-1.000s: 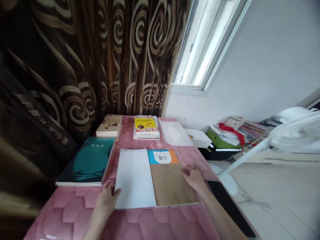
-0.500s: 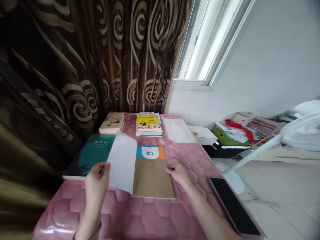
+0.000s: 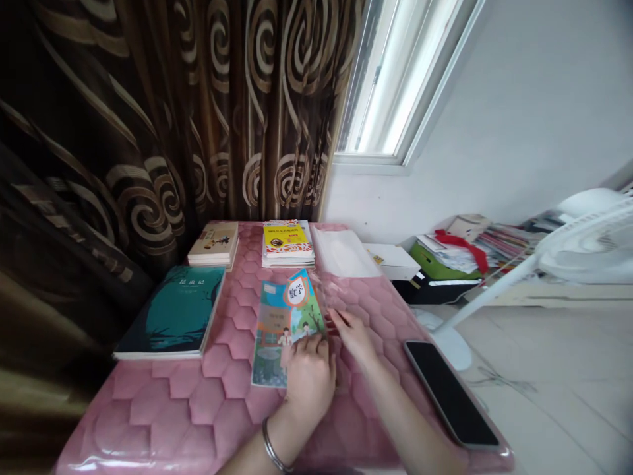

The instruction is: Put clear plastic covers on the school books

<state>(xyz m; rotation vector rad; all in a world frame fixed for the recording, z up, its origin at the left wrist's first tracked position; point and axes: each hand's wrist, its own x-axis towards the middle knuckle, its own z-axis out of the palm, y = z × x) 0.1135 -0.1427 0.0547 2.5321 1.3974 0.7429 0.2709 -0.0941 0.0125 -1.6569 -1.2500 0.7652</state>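
A math textbook point(image 3: 274, 333) with an illustrated blue and green cover lies in front of me, its front cover facing up. My left hand point(image 3: 310, 373) reaches across the lower right of this cover, fingers curled on its right edge. A silvery bangle point(image 3: 273, 445) circles the left wrist. Just beyond the book's right edge is my right hand point(image 3: 350, 333), its thumb and fingers closed together. Whatever they may pinch is too small to make out. To the left lies a large dark-green book point(image 3: 182, 310), apart from both hands.
At the back of the pink padded table point(image 3: 173, 409) stand a stack of tan books point(image 3: 215, 243), a yellow-topped stack point(image 3: 287, 239) and white sheets point(image 3: 346, 254). A phone point(image 3: 450, 394) lies near the right edge. Beyond stands a white fan point(image 3: 499, 297).
The pale inner side of the textbook's cover faced me at the left; the cover now lies folded over to the right. My left hand has moved right with it. My right hand stays by the right edge.
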